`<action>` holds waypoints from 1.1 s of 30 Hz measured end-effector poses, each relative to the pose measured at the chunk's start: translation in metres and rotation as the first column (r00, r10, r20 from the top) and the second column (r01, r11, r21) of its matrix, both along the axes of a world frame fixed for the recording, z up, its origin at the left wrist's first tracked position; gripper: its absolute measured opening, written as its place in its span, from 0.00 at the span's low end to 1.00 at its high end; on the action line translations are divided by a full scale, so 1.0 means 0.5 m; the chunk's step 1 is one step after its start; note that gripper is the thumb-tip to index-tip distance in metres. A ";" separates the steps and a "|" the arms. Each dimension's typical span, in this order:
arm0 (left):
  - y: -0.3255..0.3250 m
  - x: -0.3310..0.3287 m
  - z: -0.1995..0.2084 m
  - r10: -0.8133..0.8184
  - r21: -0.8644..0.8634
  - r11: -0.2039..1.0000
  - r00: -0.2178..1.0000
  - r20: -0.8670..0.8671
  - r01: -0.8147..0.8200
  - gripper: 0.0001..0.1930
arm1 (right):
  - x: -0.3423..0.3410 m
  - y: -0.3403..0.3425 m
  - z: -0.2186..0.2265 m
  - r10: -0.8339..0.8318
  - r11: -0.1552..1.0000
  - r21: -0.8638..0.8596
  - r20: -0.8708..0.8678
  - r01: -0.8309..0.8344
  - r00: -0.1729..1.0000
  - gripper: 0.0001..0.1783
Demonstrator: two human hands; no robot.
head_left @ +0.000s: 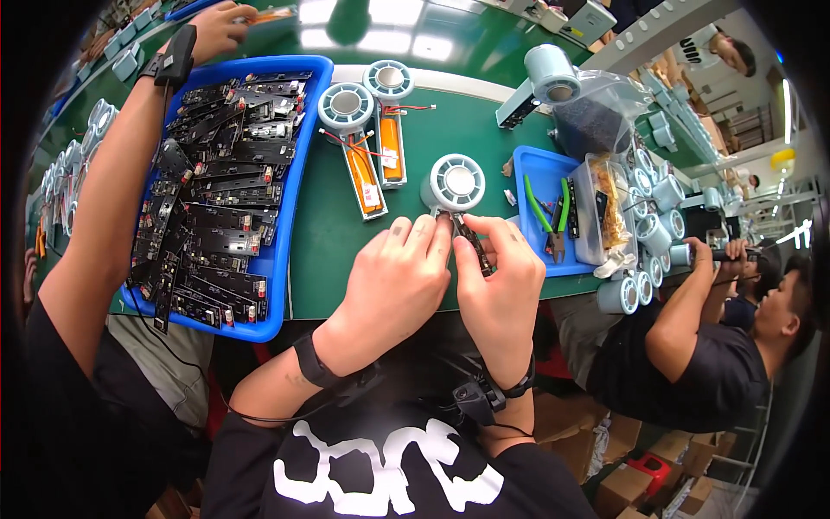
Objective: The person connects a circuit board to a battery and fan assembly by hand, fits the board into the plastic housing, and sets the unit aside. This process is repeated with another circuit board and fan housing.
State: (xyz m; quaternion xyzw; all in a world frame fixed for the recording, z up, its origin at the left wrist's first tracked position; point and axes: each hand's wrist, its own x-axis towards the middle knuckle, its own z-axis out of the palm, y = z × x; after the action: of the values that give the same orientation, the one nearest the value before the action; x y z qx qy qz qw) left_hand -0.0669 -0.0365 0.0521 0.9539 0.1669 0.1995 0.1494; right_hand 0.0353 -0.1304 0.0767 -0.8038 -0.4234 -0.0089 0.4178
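A light-blue handheld fan (456, 182) lies on the green table in front of me, its round head pointing away. Both of my hands are closed around its handle end. My left hand (399, 270) grips the handle just below the head, fingertips pressed together. My right hand (503, 275) pinches a narrow black circuit board (472, 240) along the handle with thumb and fingers. Most of the handle is hidden under my hands. Beyond them, two more fans (346, 105) (389, 80) lie with handles opened, each showing an orange battery (363, 177) and thin wires.
On the left, a blue tray (290, 199) holds many black circuit boards (229, 195); a co-worker's arm (108, 190) reaches past it. On the right are a blue tray (527, 164) with green-handled cutters (553, 216), a clear box (588, 246), a standing fan (552, 73) and several fan heads (618, 296).
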 end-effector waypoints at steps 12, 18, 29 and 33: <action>0.014 -0.125 -0.017 -0.108 0.106 0.992 0.894 0.434 0.069 0.19 | -0.046 0.021 -0.083 -0.015 0.998 0.056 0.174 0.006 0.985 0.12; 0.015 -0.184 0.009 -0.145 0.326 0.945 0.839 0.525 -0.041 0.23 | -0.066 0.029 -0.105 -0.043 0.998 0.063 0.221 0.030 0.974 0.15; 0.021 -0.193 -0.019 -0.133 0.495 0.751 0.634 0.762 -0.437 0.18 | -0.093 0.033 -0.078 -0.035 0.987 -0.136 0.323 0.083 0.946 0.21; 0.037 -0.218 -0.017 -0.181 0.596 0.664 0.675 0.715 -0.452 0.30 | -0.089 0.029 -0.098 -0.009 0.989 -0.134 0.387 0.066 0.922 0.22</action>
State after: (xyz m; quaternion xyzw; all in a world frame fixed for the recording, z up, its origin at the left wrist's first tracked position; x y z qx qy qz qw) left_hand -0.1758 -0.0183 0.0434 0.7521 0.0767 0.6197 -0.2108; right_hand -0.0094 -0.1158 0.0279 -0.8225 -0.4812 -0.1441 0.2667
